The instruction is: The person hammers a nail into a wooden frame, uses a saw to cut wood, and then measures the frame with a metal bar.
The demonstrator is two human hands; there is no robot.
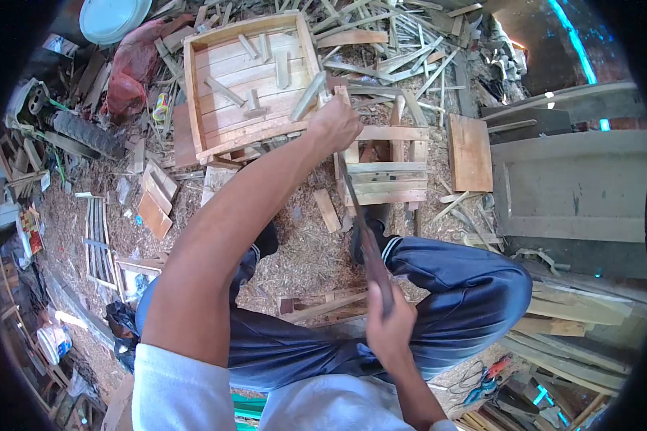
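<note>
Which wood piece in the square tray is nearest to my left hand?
The broad slanted piece, lower right in the tray, beside your left hand; the other pieces lie farther away.

The ground [295, 262] is brown and covered in wood bits. A heap of thin sticks [410, 54] lies at the top. On the left is a black tire [86, 134], with a red bag [131, 68] near it. On the right, a big gray wood panel [575, 187] stands near a dark wall [600, 36]. Bright blue light [574, 39] shows through a long gap.
</note>
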